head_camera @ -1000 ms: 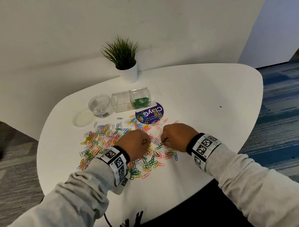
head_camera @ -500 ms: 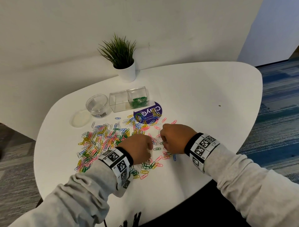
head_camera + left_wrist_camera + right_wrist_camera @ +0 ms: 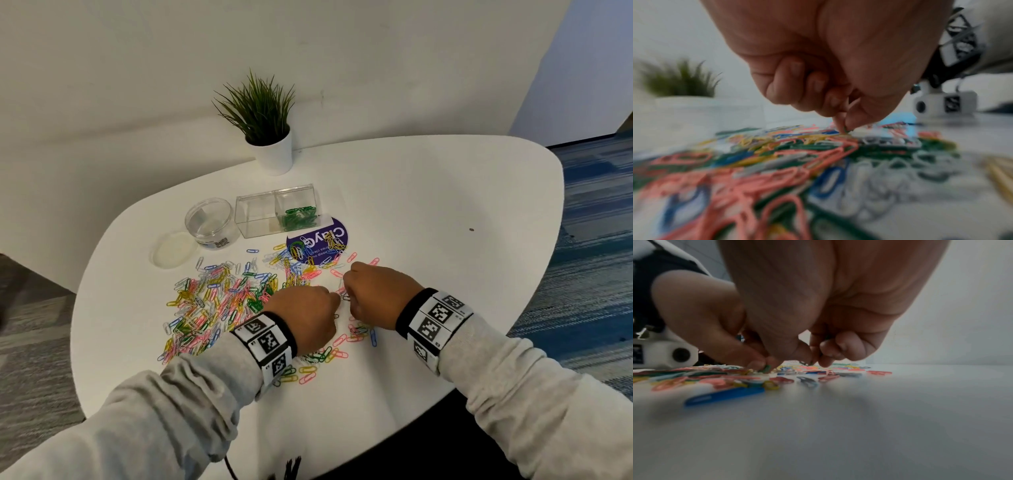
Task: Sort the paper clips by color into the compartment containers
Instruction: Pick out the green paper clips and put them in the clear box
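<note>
Bare worktop [image 3: 428, 212] lying open right of purple sticker [image 3: 317, 240] and along near edge. Paper clips [image 3: 219, 308] covering left-centre. Round tub [image 3: 212, 222], its lid [image 3: 171, 253] and two-compartment box [image 3: 277, 212] lining far side of spread; potted plant [image 3: 270, 137] standing behind box. Left hand [image 3: 305, 318] and right hand [image 3: 373, 294] crowding together over the spread's right side, narrow gap between.

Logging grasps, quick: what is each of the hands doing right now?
Left hand: fingers curled, fingertips pinching a green paper clip in the pile.
Right hand: fingers curled, pinching a green paper clip just above the table.
</note>
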The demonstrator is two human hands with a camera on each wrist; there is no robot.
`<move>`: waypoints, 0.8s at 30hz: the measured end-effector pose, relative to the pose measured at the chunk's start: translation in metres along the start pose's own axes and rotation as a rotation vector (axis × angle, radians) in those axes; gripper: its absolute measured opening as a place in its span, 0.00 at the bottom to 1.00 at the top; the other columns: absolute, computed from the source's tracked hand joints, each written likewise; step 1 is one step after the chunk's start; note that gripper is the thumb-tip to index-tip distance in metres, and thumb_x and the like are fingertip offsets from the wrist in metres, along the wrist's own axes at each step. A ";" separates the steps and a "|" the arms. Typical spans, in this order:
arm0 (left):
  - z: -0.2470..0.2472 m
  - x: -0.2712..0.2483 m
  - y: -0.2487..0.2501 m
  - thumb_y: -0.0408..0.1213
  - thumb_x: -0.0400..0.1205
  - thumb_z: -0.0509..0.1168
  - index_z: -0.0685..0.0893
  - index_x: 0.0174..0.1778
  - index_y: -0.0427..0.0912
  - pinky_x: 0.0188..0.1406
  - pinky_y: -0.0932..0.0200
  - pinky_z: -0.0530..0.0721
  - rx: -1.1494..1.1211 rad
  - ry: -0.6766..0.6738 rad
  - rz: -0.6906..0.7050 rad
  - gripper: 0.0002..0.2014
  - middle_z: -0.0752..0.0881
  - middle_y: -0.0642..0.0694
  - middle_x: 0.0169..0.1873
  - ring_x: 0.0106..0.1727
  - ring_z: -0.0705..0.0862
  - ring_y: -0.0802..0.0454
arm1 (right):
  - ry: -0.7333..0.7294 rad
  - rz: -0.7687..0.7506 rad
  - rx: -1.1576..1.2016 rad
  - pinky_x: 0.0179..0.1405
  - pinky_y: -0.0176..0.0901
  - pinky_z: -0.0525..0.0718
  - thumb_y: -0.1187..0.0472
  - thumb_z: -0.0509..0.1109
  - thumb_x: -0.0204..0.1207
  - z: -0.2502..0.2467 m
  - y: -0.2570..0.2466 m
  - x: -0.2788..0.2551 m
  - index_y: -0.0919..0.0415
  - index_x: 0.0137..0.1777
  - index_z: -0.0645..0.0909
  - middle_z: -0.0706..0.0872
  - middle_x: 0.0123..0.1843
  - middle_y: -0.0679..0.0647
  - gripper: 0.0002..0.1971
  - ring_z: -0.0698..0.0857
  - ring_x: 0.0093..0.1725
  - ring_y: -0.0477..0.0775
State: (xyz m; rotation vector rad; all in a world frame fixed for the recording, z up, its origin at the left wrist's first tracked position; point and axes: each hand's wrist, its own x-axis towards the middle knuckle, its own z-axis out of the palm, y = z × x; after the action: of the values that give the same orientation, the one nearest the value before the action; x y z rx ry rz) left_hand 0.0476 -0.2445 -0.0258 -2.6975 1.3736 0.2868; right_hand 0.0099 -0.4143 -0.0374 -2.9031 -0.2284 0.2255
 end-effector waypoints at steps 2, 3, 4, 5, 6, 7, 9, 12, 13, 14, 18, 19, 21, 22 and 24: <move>-0.007 0.001 -0.012 0.48 0.82 0.56 0.77 0.39 0.49 0.37 0.54 0.81 -0.227 0.006 -0.153 0.10 0.80 0.51 0.35 0.38 0.80 0.47 | 0.056 0.000 0.099 0.40 0.46 0.75 0.58 0.63 0.80 -0.004 0.001 0.000 0.58 0.49 0.77 0.79 0.50 0.53 0.04 0.80 0.44 0.56; -0.011 0.004 -0.022 0.47 0.84 0.56 0.75 0.35 0.50 0.37 0.55 0.78 -0.367 -0.003 -0.241 0.12 0.78 0.52 0.33 0.40 0.79 0.48 | 0.080 0.011 0.171 0.41 0.47 0.77 0.59 0.64 0.79 -0.008 0.003 0.001 0.58 0.46 0.77 0.80 0.48 0.52 0.04 0.80 0.43 0.54; -0.017 0.006 -0.033 0.43 0.86 0.55 0.72 0.32 0.51 0.35 0.56 0.75 -0.505 -0.001 -0.330 0.15 0.75 0.53 0.31 0.39 0.77 0.48 | 0.103 0.037 0.258 0.42 0.47 0.80 0.59 0.65 0.78 -0.013 0.005 0.001 0.59 0.44 0.78 0.82 0.46 0.51 0.04 0.81 0.42 0.52; -0.022 0.009 -0.045 0.39 0.87 0.55 0.70 0.30 0.50 0.33 0.58 0.72 -0.611 0.030 -0.395 0.17 0.73 0.53 0.29 0.38 0.75 0.47 | 0.120 0.081 0.360 0.42 0.45 0.82 0.60 0.67 0.77 -0.018 0.008 0.002 0.58 0.44 0.80 0.84 0.43 0.50 0.03 0.82 0.41 0.51; -0.028 0.011 -0.057 0.34 0.87 0.56 0.68 0.29 0.49 0.30 0.59 0.69 -0.725 0.069 -0.439 0.18 0.71 0.52 0.27 0.34 0.73 0.46 | 0.138 0.129 0.481 0.41 0.43 0.85 0.60 0.69 0.76 -0.023 0.011 0.004 0.57 0.43 0.82 0.87 0.41 0.49 0.02 0.85 0.39 0.49; -0.033 0.013 -0.068 0.33 0.86 0.57 0.67 0.27 0.48 0.27 0.58 0.66 -0.843 0.098 -0.469 0.19 0.69 0.51 0.24 0.30 0.69 0.47 | 0.144 0.173 0.624 0.40 0.42 0.86 0.62 0.70 0.76 -0.027 0.014 0.005 0.57 0.42 0.82 0.89 0.39 0.51 0.02 0.87 0.37 0.49; -0.042 0.015 -0.084 0.37 0.86 0.59 0.66 0.27 0.47 0.25 0.59 0.58 -1.221 0.147 -0.542 0.19 0.66 0.50 0.21 0.25 0.61 0.50 | 0.134 0.232 0.961 0.37 0.43 0.89 0.67 0.70 0.77 -0.034 0.017 0.010 0.62 0.40 0.82 0.91 0.38 0.57 0.04 0.89 0.33 0.52; -0.055 0.023 -0.103 0.43 0.88 0.60 0.71 0.34 0.45 0.18 0.64 0.56 -1.544 0.124 -0.561 0.16 0.70 0.49 0.24 0.23 0.58 0.55 | 0.148 0.298 1.259 0.36 0.46 0.87 0.73 0.68 0.78 -0.043 0.019 0.021 0.68 0.40 0.79 0.90 0.38 0.62 0.06 0.86 0.32 0.56; -0.059 0.028 -0.109 0.42 0.89 0.60 0.74 0.36 0.44 0.16 0.65 0.57 -1.577 0.130 -0.554 0.14 0.72 0.48 0.26 0.22 0.59 0.55 | 0.170 0.316 1.245 0.38 0.49 0.87 0.73 0.68 0.78 -0.047 0.020 0.029 0.67 0.40 0.78 0.89 0.37 0.63 0.05 0.86 0.31 0.57; -0.064 0.033 -0.114 0.41 0.89 0.60 0.76 0.39 0.42 0.16 0.65 0.56 -1.587 0.147 -0.550 0.12 0.73 0.47 0.27 0.22 0.60 0.56 | 0.195 0.329 1.184 0.39 0.52 0.88 0.72 0.69 0.77 -0.051 0.020 0.038 0.66 0.41 0.77 0.89 0.35 0.64 0.05 0.86 0.30 0.58; -0.083 0.064 -0.127 0.33 0.86 0.63 0.81 0.42 0.38 0.16 0.65 0.58 -1.588 0.246 -0.597 0.07 0.77 0.46 0.28 0.21 0.64 0.56 | 0.310 0.257 0.795 0.39 0.51 0.86 0.68 0.68 0.72 -0.076 0.012 0.088 0.57 0.45 0.75 0.88 0.36 0.59 0.07 0.87 0.35 0.60; -0.087 0.073 -0.129 0.32 0.85 0.63 0.80 0.41 0.38 0.17 0.65 0.59 -1.579 0.275 -0.634 0.07 0.77 0.45 0.28 0.21 0.64 0.56 | 0.322 0.228 0.732 0.38 0.47 0.84 0.67 0.67 0.72 -0.082 0.007 0.102 0.54 0.48 0.75 0.86 0.37 0.55 0.08 0.86 0.36 0.57; -0.095 0.087 -0.132 0.31 0.85 0.63 0.79 0.39 0.38 0.19 0.64 0.60 -1.552 0.323 -0.708 0.08 0.75 0.45 0.27 0.22 0.64 0.54 | 0.309 0.181 0.591 0.38 0.43 0.76 0.67 0.64 0.75 -0.093 -0.001 0.128 0.53 0.52 0.77 0.82 0.40 0.50 0.10 0.82 0.39 0.54; -0.098 0.093 -0.134 0.31 0.85 0.62 0.79 0.38 0.38 0.21 0.63 0.61 -1.547 0.350 -0.728 0.09 0.75 0.45 0.27 0.23 0.65 0.54 | 0.294 0.169 0.519 0.40 0.42 0.74 0.67 0.63 0.76 -0.096 -0.003 0.139 0.53 0.53 0.78 0.82 0.43 0.50 0.10 0.81 0.42 0.53; -0.101 0.103 -0.139 0.32 0.86 0.60 0.81 0.37 0.37 0.24 0.61 0.64 -1.555 0.409 -0.738 0.12 0.77 0.44 0.29 0.25 0.68 0.53 | 0.270 0.178 0.427 0.44 0.42 0.73 0.66 0.61 0.77 -0.100 -0.006 0.159 0.53 0.54 0.80 0.82 0.50 0.52 0.11 0.80 0.48 0.54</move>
State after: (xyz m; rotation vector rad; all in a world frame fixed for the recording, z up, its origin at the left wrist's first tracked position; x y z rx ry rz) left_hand 0.2315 -0.2620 0.0516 -4.3331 -0.3150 1.0960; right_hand 0.1807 -0.4020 0.0396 -2.4896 0.1123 -0.0838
